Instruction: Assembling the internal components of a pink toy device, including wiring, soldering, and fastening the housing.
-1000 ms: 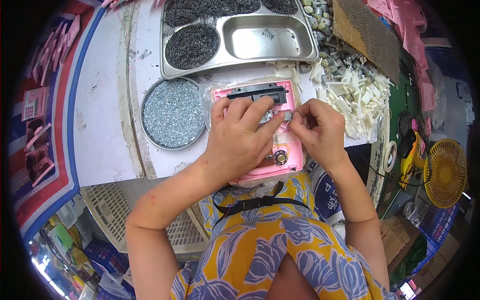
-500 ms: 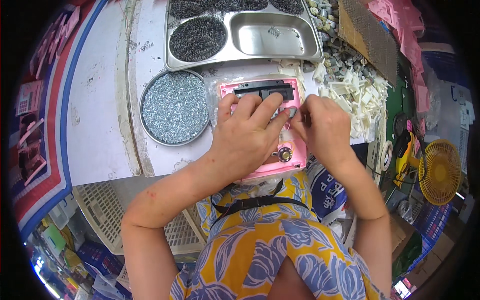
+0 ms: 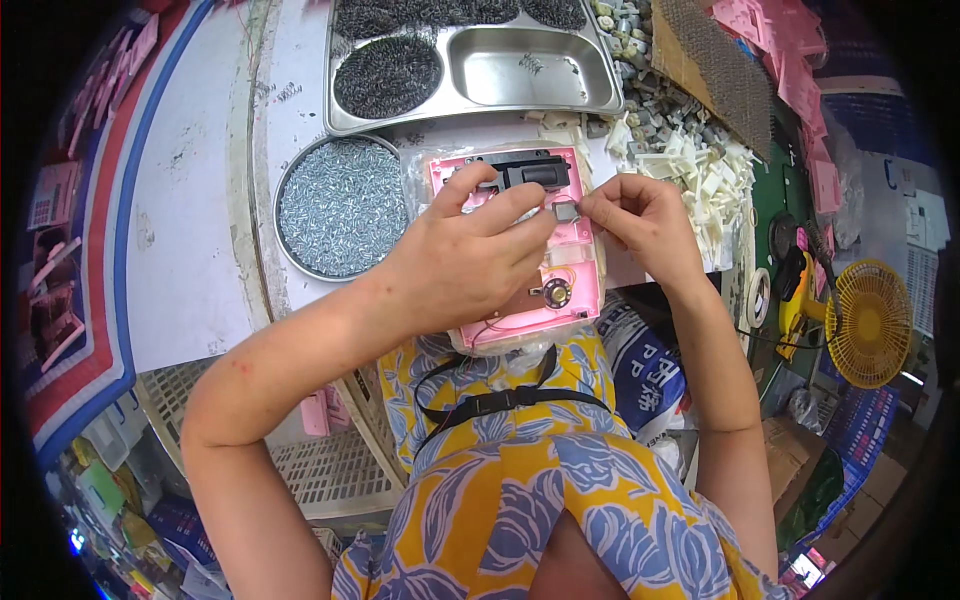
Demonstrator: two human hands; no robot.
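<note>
A pink plastic housing (image 3: 527, 328) lies in front of me on a clear plastic bag, with a black part (image 3: 545, 174) across its far end. A round speaker-like part (image 3: 557, 293) with thin wires sits in its near half. My left hand (image 3: 475, 255) rests over the housing's left side, fingers bent and apart. At the housing's right edge, my right hand (image 3: 645, 222) pinches the side of a small grey metal motor (image 3: 566, 212) between thumb and forefinger. The left fingertips are close to the motor's other side; whether they touch it is hard to see.
A round tray of small screws (image 3: 343, 205) stands left of the housing. Beyond it is a steel compartment tray (image 3: 470, 118) with dark springs. White plastic pieces (image 3: 700, 195) and grey motors (image 3: 650, 100) are heaped at right, near a yellow fan (image 3: 868, 322). A slatted crate (image 3: 340, 465) sits below the table.
My right hand has drawn slightly away from the left, and the left fingers have spread. The grey motor now shows plainly between them. The whole view has shifted a little.
</note>
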